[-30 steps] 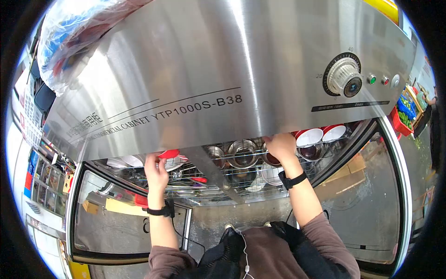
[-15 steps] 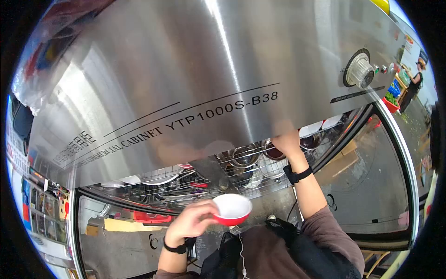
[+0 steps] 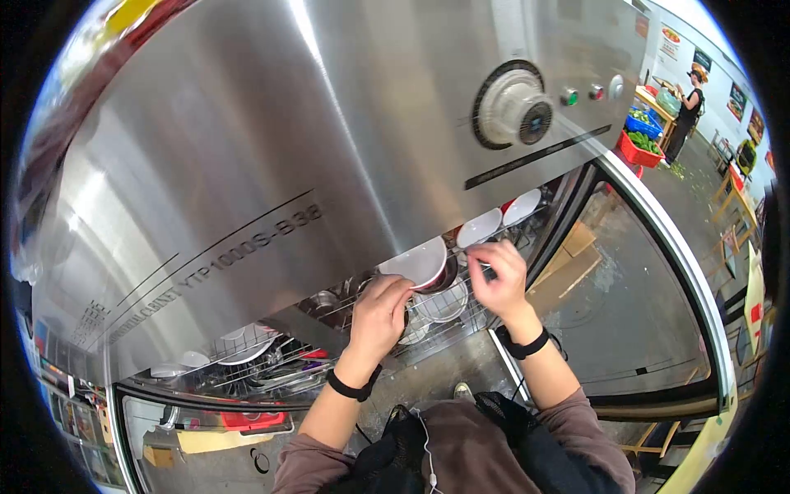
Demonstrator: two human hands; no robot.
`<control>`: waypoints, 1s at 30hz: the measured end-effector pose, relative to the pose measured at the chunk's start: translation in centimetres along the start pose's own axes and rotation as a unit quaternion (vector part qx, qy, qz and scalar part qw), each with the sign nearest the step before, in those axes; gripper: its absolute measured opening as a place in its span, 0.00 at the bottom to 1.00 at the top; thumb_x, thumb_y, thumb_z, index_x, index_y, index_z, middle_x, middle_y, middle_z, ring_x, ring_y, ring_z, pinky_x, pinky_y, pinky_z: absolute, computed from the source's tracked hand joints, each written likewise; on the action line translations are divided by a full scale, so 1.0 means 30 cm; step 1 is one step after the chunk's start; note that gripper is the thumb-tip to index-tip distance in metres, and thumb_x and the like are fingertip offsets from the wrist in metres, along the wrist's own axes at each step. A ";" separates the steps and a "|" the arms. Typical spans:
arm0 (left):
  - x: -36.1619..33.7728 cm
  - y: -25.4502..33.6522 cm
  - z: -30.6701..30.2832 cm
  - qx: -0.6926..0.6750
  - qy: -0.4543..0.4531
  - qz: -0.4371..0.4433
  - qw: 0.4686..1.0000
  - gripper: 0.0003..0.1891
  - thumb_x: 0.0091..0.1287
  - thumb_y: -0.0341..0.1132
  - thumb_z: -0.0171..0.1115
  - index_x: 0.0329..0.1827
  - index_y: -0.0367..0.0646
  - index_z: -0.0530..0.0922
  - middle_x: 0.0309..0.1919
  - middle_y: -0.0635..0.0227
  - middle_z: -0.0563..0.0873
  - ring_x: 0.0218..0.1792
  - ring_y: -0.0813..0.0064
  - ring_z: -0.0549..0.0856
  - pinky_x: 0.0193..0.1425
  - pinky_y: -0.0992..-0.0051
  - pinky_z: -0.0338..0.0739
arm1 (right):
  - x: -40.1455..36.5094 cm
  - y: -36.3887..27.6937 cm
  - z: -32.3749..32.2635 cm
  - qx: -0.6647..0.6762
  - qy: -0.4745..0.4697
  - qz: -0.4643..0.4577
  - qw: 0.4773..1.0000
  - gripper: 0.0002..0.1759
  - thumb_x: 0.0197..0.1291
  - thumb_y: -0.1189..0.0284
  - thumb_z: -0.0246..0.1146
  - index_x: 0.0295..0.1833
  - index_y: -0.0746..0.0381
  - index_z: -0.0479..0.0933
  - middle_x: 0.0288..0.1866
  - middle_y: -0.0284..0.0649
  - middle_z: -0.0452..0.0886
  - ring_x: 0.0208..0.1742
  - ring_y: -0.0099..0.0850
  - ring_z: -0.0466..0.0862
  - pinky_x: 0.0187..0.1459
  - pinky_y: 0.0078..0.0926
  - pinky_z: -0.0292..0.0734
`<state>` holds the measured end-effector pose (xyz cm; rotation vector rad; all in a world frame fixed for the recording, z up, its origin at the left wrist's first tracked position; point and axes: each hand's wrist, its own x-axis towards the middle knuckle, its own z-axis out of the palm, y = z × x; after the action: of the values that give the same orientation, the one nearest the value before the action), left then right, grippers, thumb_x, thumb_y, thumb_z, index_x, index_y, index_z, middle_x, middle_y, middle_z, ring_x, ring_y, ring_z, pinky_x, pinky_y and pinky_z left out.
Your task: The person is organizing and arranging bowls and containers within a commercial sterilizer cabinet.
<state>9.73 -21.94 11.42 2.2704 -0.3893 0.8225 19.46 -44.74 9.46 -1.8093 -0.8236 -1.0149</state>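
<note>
My left hand (image 3: 380, 317) pinches the near rim of a bowl (image 3: 418, 262), white inside and red outside, at the front of the cabinet's wire rack (image 3: 387, 339). My right hand (image 3: 499, 280) is just right of that bowl, its thumb and fingers bent together. Whether it grips anything small I cannot make out. Beyond its fingertips sits a white bowl (image 3: 480, 227), with another white and red bowl (image 3: 522, 206) farther right. Below the held bowl, a round pale dish (image 3: 445, 301) shows through the wires.
The steel cabinet front (image 3: 247, 148) with a dial (image 3: 517, 105) overhangs the rack. A glass door (image 3: 625, 305) stands swung out on the right, another lower left. Utensils (image 3: 288, 370) lie on the left of the rack. A person (image 3: 685, 115) stands far right near crates of greens (image 3: 642, 143).
The view has turned right. My left hand has carried the bowl up from in front of me to the rack. My right hand has come out from under the cabinet's edge.
</note>
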 end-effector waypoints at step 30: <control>-0.200 0.024 -0.224 0.217 0.015 0.236 0.947 0.15 0.46 0.30 0.68 0.39 0.41 0.86 0.42 0.65 0.90 0.30 0.72 0.85 0.35 0.73 0.80 | 0.207 -0.097 0.209 -0.074 -0.502 0.126 0.852 0.47 0.72 0.32 0.50 0.33 0.68 0.90 0.38 0.61 0.89 0.50 0.60 0.89 0.59 0.49 0.81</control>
<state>1.84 -17.55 11.69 2.6027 -0.8287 1.2888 21.68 -37.12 14.28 -2.5077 -1.0634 0.1343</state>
